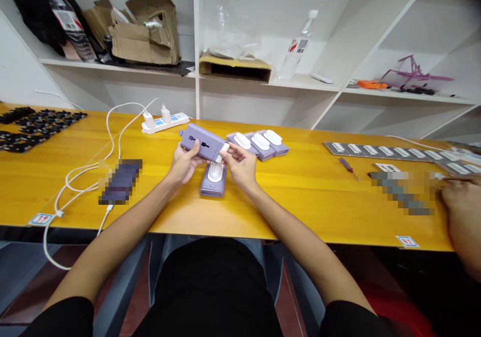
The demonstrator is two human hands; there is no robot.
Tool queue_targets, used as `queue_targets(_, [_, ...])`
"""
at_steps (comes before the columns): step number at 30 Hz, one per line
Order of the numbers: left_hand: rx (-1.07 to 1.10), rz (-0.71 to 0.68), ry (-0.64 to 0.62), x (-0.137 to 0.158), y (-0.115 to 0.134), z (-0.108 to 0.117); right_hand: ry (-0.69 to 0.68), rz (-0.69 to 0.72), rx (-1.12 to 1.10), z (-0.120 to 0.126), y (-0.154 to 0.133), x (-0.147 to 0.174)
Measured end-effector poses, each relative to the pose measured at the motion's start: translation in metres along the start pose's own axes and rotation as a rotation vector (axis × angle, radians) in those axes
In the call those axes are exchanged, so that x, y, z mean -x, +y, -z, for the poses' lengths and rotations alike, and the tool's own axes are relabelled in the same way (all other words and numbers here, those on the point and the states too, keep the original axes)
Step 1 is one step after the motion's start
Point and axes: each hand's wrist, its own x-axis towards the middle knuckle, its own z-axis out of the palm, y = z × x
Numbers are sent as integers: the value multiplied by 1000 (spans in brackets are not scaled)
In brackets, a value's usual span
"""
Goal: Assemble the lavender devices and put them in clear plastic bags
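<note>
My left hand (185,162) grips a flat purple plastic case (205,139) by its left part, thumb on the face with two dark slots. At the case's right end, my right hand (242,164) pinches a small white piece (223,152) that touches the end. Whether the piece sits inside the case or only against it I cannot tell. Right below, on the table, lies a similar purple case with a clear-and-white oval part (215,173) on top. Behind my right hand, several purple cases with white oval parts (260,140) lie side by side.
On the left, a phone (121,182) lies among white cables near a power strip (165,122). Black parts (33,126) cover the far left. To the right are a screwdriver (348,169), a strip of white parts (383,151) and another person's hand (460,197). Shelves stand behind.
</note>
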Motion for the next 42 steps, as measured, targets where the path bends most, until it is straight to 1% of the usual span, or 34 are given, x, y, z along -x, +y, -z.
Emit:
queue_targets(6, [16, 32, 6, 1, 0, -1, 28, 34, 11, 1, 7, -1])
queue_targets(10, [20, 39, 9, 2, 1, -2, -51, 79, 83, 8, 6, -3])
queue_targets(12, [22, 45, 25, 2, 2, -3, -120, 157, 189, 13, 2, -4])
queue_targets(16, [32, 63, 61, 3, 2, -5, -289, 369, 468, 20, -3, -4])
queue_targets(17, [36, 70, 66, 3, 3, -6, -311, 415, 506, 20, -3, -4])
queue_targets(19, [40, 83, 70, 3, 4, -6, -302, 476, 534, 20, -2, -4])
queue_targets(21, [39, 93, 61, 4, 4, -7, -259, 474, 530, 19, 0, -4])
queue_targets(23, [34, 98, 46, 4, 5, -7, -230, 440, 519, 18, 2, -5])
queue_targets(26, [35, 94, 33, 4, 5, -7, -215, 420, 521, 19, 3, -5])
queue_targets(30, [32, 90, 43, 4, 5, -6, -191, 415, 550, 19, 0, -4])
queue_targets(33, [25, 90, 47, 3, 4, -5, -174, 399, 532, 18, -1, -2])
queue_targets(39, [23, 86, 39, 3, 4, -4, -150, 405, 500, 20, -1, -3])
queue_targets(42, [15, 85, 26, 4, 5, -5, -121, 433, 468, 20, -2, -3])
